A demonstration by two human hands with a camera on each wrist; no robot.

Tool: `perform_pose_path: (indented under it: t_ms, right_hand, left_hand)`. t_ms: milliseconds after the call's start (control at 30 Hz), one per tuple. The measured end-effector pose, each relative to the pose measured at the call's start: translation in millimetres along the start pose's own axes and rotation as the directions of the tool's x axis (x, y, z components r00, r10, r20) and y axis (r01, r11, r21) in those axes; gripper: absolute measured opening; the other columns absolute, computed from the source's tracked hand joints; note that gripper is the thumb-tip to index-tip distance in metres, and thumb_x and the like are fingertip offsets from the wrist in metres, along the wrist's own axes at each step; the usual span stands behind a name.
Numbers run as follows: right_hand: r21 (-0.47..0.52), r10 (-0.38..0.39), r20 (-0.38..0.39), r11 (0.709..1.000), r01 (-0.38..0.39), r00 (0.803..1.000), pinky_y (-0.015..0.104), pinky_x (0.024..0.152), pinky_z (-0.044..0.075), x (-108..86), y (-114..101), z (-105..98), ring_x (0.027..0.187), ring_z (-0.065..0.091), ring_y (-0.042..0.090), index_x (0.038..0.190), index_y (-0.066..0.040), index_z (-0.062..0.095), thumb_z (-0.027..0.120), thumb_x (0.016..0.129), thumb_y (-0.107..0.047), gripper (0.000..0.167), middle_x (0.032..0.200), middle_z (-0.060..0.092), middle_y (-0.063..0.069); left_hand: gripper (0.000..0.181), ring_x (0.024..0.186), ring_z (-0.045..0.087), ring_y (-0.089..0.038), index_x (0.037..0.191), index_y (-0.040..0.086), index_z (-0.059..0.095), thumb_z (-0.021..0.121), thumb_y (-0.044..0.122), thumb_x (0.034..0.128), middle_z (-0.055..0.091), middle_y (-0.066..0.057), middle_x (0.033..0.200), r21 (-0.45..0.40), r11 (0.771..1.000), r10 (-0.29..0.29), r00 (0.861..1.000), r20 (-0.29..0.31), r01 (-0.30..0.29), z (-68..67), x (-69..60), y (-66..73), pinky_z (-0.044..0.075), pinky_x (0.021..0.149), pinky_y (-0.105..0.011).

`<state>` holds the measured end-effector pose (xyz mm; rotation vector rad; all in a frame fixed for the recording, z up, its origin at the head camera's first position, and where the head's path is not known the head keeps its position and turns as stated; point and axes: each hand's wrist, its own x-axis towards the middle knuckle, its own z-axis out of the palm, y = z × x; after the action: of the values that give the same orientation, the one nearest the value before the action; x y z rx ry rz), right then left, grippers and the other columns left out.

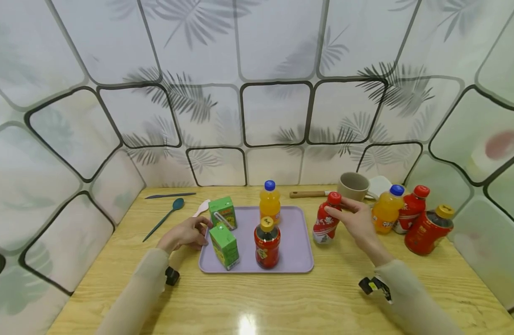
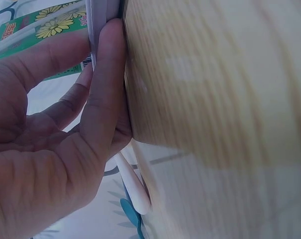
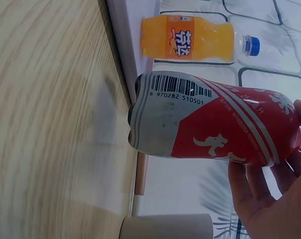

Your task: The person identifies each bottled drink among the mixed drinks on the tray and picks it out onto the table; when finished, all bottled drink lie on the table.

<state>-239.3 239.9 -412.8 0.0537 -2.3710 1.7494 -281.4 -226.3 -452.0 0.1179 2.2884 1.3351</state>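
Observation:
My left hand [image 1: 192, 232] pinches the left rim of a lilac tray [image 1: 246, 246], thumb and fingers on either side of it in the left wrist view. My right hand [image 1: 357, 222] holds a red bottle [image 3: 225, 127] with a white lower part by its neck and shoulder. That bottle is just right of the tray, its base apparently slightly off the table. On the tray stand two green juice boxes [image 1: 225, 246], an orange soda bottle [image 1: 269, 203] with a blue cap, and a dark red drink bottle [image 1: 267, 246] with a yellow cap.
To the right stand another orange soda bottle [image 1: 386, 211], a red bottle [image 1: 410, 211] and a yellow-capped bottle [image 1: 426, 232]. A beige mug [image 1: 352, 186] and a wooden handle [image 1: 309, 194] lie behind. At left are a teal spoon [image 1: 164, 219], a dark knife [image 1: 171, 195] and a pale pink utensil [image 1: 202, 207].

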Motion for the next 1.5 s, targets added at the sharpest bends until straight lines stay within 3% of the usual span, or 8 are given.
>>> perform_pose_path:
  t_ms: [167, 267, 467, 633, 833, 1333, 1500]
  right_hand:
    - [-0.117, 0.002, -0.015, 0.993, -0.004, 1.000, 0.014, 0.082, 0.049, -4.9, 0, -6, 0.104, 0.054, 0.004, 0.129, -0.004, 0.063, 0.076, 0.084, -0.039, 0.058, 0.120, 0.067, 0.005]
    - [-0.163, 0.008, -0.031, 0.986, -0.013, 0.999, 0.015, 0.082, 0.048, -8.7, 1, -10, 0.103, 0.054, 0.003, 0.127, -0.006, 0.066, 0.077, 0.082, -0.042, 0.058, 0.121, 0.066, 0.010]
    - [-0.207, -0.005, -0.066, 0.978, -0.009, 0.998, 0.015, 0.079, 0.048, -14.5, 5, -22, 0.101, 0.054, 0.000, 0.123, -0.008, 0.068, 0.076, 0.083, -0.043, 0.054, 0.113, 0.067, -0.002]
    - [-0.243, -0.012, -0.111, 0.970, -0.016, 0.994, 0.012, 0.075, 0.049, -18.4, 8, -32, 0.096, 0.054, -0.003, 0.123, -0.008, 0.068, 0.077, 0.082, -0.044, 0.056, 0.111, 0.069, 0.000]
    - [-0.261, 0.005, -0.149, 0.964, -0.044, 0.989, 0.011, 0.073, 0.049, -23.8, 11, -45, 0.093, 0.054, -0.008, 0.125, -0.007, 0.067, 0.076, 0.082, -0.046, 0.059, 0.100, 0.065, -0.020]
    - [-0.305, 0.057, -0.208, 0.945, -0.121, 0.976, 0.007, 0.071, 0.048, -33.6, 13, -84, 0.089, 0.051, -0.014, 0.133, -0.006, 0.060, 0.072, 0.084, -0.050, 0.067, 0.104, 0.062, -0.024]
    - [-0.289, 0.075, -0.245, 0.946, -0.147, 0.967, 0.006, 0.069, 0.047, -36.8, 14, -92, 0.086, 0.052, -0.015, 0.133, -0.004, 0.060, 0.074, 0.082, -0.048, 0.069, 0.095, 0.059, -0.033]
  left_hand:
    - [0.049, 0.077, 0.054, -0.019, 0.123, 0.000, 0.053, 0.066, -0.011, 0.0765, 0.048, -0.011, 0.094, -0.002, 1.000, -0.005, 1.000, -0.015, 0.005, 1.1, -1.0, -0.7, 0.057, 0.063, -0.029]
    - [0.049, 0.076, 0.054, -0.019, 0.123, 0.000, 0.053, 0.066, -0.011, 0.0765, 0.048, -0.011, 0.094, 0.001, 1.000, -0.006, 1.000, -0.016, 0.006, 1.3, -0.9, -1.3, 0.057, 0.063, -0.029]
    - [0.049, 0.078, 0.055, -0.019, 0.123, 0.000, 0.053, 0.067, -0.010, 0.0769, 0.048, -0.012, 0.095, 0.003, 1.000, 0.001, 1.000, -0.009, -0.001, 0.9, -0.5, -1.6, 0.057, 0.064, -0.029]
    - [0.049, 0.078, 0.054, -0.019, 0.123, 0.000, 0.053, 0.067, -0.010, 0.0767, 0.048, -0.011, 0.094, -0.004, 1.000, -0.001, 1.000, -0.006, 0.001, 0.1, 0.1, -2.5, 0.057, 0.064, -0.029]
    - [0.049, 0.077, 0.054, -0.019, 0.122, 0.000, 0.053, 0.067, -0.010, 0.0764, 0.048, -0.011, 0.093, -0.004, 1.000, 0.002, 1.000, -0.002, -0.002, -0.5, 1.0, -2.5, 0.057, 0.063, -0.029]
    - [0.049, 0.079, 0.054, -0.020, 0.123, 0.001, 0.053, 0.068, -0.010, 0.0769, 0.047, -0.011, 0.094, -0.004, 1.000, 0.000, 1.000, -0.007, 0.000, -1.2, 1.2, -2.2, 0.058, 0.064, -0.030]
    - [0.049, 0.079, 0.054, -0.020, 0.123, 0.001, 0.053, 0.067, -0.010, 0.0767, 0.048, -0.012, 0.094, -0.002, 1.000, 0.000, 1.000, 0.000, 0.000, -0.8, 2.1, -1.9, 0.058, 0.065, -0.030]
